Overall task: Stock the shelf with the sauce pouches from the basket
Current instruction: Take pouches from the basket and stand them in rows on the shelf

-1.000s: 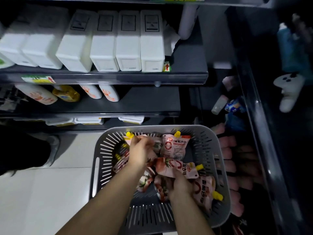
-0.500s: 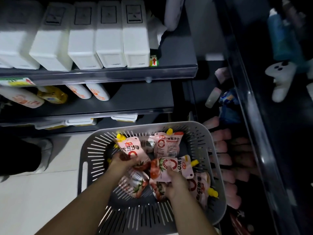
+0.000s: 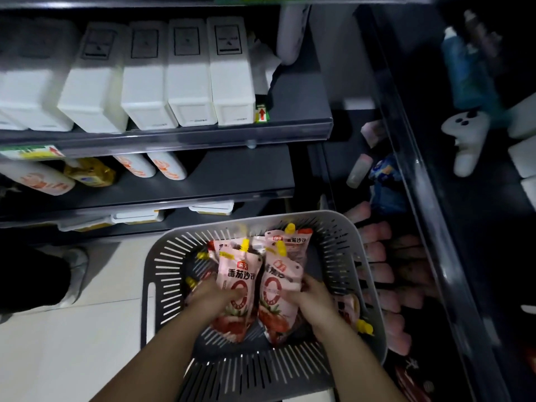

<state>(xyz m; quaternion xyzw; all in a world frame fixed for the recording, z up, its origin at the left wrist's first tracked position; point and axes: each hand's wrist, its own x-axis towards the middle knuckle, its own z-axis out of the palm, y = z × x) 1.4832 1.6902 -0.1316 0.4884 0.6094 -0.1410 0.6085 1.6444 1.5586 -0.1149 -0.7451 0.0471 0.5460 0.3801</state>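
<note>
A grey slotted basket (image 3: 365, 274) sits on the floor in front of the shelves, holding several pink tomato-sauce pouches with yellow caps. My left hand (image 3: 216, 300) grips one pouch (image 3: 236, 282) upright by its lower half. Beside it, my right hand (image 3: 314, 300) grips a second pouch (image 3: 277, 288), also upright with its cap pointing away from me. More pouches (image 3: 293, 240) lie behind and under them in the basket. The dark middle shelf (image 3: 232, 175) above the basket has bare room on its right half.
White boxes (image 3: 188, 82) fill the upper shelf. White bottles (image 3: 166, 166) and a yellow pack (image 3: 90, 172) lie on the left of the middle shelf. A second dark rack (image 3: 429, 175) runs along the right with pink items beside the basket. Someone's shoe (image 3: 75, 262) stands at left.
Both hands have lifted a pouch each from lying flat to upright, side by side. The view has shifted so the basket sits further right.
</note>
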